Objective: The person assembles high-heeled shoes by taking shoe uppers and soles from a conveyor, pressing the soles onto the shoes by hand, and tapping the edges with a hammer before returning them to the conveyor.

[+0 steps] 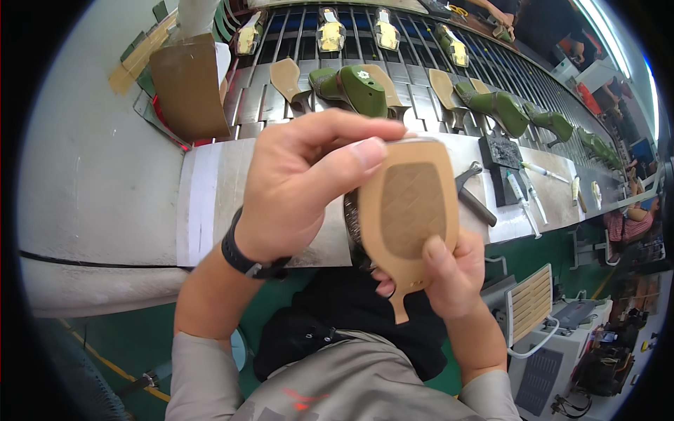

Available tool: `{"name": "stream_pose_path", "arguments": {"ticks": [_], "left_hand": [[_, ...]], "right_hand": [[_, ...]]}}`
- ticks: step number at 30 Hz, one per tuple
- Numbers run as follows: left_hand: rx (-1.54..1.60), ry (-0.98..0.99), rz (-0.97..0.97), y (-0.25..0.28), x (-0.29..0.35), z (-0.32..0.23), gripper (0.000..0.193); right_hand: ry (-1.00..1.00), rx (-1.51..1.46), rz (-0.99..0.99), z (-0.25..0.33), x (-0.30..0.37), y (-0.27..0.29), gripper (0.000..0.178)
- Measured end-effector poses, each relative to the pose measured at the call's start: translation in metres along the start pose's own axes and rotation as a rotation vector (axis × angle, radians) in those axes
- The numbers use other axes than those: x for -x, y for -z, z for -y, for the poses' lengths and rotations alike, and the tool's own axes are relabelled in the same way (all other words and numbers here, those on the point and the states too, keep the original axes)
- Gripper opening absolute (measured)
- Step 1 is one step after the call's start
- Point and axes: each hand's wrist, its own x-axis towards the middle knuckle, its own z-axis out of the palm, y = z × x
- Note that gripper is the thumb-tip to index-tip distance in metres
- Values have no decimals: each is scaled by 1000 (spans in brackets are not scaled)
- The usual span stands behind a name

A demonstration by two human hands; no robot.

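While both hands (365,210) grip a tan sole (411,210) — hammer (474,196), green shoes (351,88) on the conveyor (267,98) beyond

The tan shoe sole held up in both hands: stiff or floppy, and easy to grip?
The tan sole probably is fairly stiff: it stays flat though the left hand and right hand pinch only its edges. It looks thin, so likely light. Its roughened centre patch should resist slipping.

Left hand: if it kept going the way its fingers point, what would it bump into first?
The left hand points right, its fingertips already on the tan shoe sole. Beyond that, probably the hammer, though depth is unclear.
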Motion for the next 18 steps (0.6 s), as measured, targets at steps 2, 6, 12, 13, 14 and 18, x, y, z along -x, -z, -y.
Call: {"name": "stream_pose_path", "arguments": {"ticks": [2,6,12,13,14,18], "left_hand": [[40,15,-84,-2,18,-7,33],[-52,9,-155,-10,43,-30,31],[-423,-80,-264,-10,64,-32,40],[-433,-69,-261,-8,65,-31,40],[-462,-57,-273,-6,67,-31,33],[-438,-98,-348,-1,69,-24,20]], "right_hand": [[61,-62,50,-13,12,-6,41],[170,214,43,-23,20,-14,33],[351,635,196,-29,13,-32,28],[349,621,193,-29,11,-34,28],[384,595,188,-30,9,-37,20],[420,622,175,-31,3,-42,16]]}}
